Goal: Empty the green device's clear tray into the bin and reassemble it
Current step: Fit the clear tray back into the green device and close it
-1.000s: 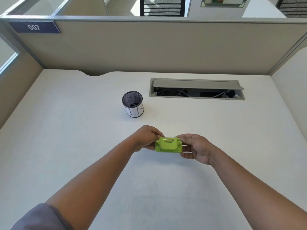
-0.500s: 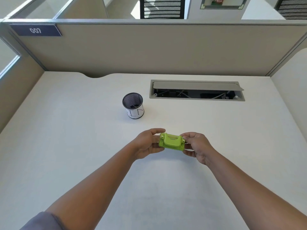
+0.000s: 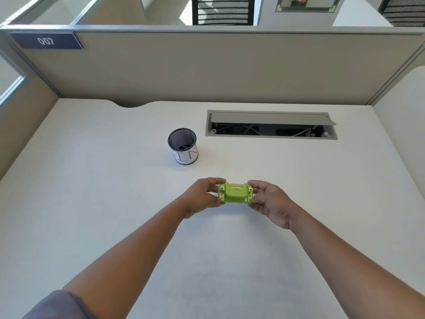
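The scene is evenly and brightly lit. Only faint shadows are cast. Straight edges are bowed by wide-angle distortion.

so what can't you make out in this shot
Head view only:
- Clear tray: not visible; the green device and both hands, left and right, cover where it would sit.
- Device's underside: faces away.
- Bin contents: only small specks show at the bottom, too small to identify.
- Bin label writing: too faint to read.

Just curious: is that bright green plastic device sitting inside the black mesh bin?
No, the bright green plastic device is held between both hands, nearer the person than the black mesh bin.
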Demonstrator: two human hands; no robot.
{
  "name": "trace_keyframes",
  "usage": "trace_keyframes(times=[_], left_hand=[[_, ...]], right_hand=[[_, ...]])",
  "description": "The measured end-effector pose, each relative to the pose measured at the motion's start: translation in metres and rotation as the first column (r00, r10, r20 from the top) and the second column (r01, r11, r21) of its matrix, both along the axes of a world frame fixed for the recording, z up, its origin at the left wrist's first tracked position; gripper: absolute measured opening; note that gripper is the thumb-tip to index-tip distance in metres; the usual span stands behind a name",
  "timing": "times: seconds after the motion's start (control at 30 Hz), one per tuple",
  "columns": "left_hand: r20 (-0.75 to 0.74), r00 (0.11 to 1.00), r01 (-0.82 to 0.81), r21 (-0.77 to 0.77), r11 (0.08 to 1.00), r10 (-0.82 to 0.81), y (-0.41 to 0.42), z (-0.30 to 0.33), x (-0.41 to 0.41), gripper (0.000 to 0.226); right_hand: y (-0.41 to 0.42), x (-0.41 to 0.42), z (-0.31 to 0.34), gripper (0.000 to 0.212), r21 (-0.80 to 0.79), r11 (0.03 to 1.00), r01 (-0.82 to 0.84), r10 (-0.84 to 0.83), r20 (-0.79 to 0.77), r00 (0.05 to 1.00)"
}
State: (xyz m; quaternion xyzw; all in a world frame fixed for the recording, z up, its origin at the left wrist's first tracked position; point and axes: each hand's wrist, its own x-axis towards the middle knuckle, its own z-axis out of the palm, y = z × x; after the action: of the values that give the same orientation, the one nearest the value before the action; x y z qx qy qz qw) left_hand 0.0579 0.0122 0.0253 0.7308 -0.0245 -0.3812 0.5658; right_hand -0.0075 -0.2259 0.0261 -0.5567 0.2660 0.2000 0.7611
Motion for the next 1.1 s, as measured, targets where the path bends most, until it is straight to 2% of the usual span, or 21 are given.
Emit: trace_keyframes(times=[0.1,0.2,0.5,0.63,0.73,0.87,1.0,1.1], left_hand=[[0.111,0.991,0.059,0.089,0.994,-0.068,0.000,0.000,0.003,0.062],[0.176,0.979,0.074,0.149,0.986,-0.100,-0.003,0.002,0.006,0.060],[0.274,0.947,0.089,0.268,0.959,-0.165,-0.008,-0.003,0.009,0.060],[0.322,0.915,0.122,0.354,0.927,-0.243,-0.014,-0.006,0.009,0.063],[0.351,0.888,0.149,0.389,0.909,-0.296,-0.018,-0.011,0.008,0.066],[0.394,0.871,0.121,0.404,0.907,-0.292,-0.019,-0.020,0.009,0.064],[0.456,0.824,0.130,0.427,0.895,-0.337,-0.018,-0.024,0.011,0.057],[0.486,0.786,0.154,0.443,0.883,-0.381,-0.017,-0.026,0.015,0.056]], right_hand=[[0.000,-0.004,-0.002,0.059,-0.155,0.981,-0.117,0.126,0.050,0.991],[0.001,-0.004,-0.004,0.058,-0.304,0.939,-0.162,0.196,0.085,0.977],[0.000,-0.003,-0.005,0.054,-0.454,0.873,-0.180,0.260,0.118,0.958],[-0.002,0.001,-0.010,0.060,-0.516,0.823,-0.236,0.316,0.071,0.946],[-0.001,0.004,-0.013,0.062,-0.626,0.737,-0.255,0.371,0.059,0.927],[0.002,0.010,-0.018,0.058,-0.788,0.567,-0.240,0.498,0.095,0.862],[0.001,0.014,-0.024,0.060,-0.844,0.466,-0.267,0.575,0.060,0.816],[-0.001,0.016,-0.025,0.062,-0.860,0.425,-0.283,0.606,0.039,0.794]])
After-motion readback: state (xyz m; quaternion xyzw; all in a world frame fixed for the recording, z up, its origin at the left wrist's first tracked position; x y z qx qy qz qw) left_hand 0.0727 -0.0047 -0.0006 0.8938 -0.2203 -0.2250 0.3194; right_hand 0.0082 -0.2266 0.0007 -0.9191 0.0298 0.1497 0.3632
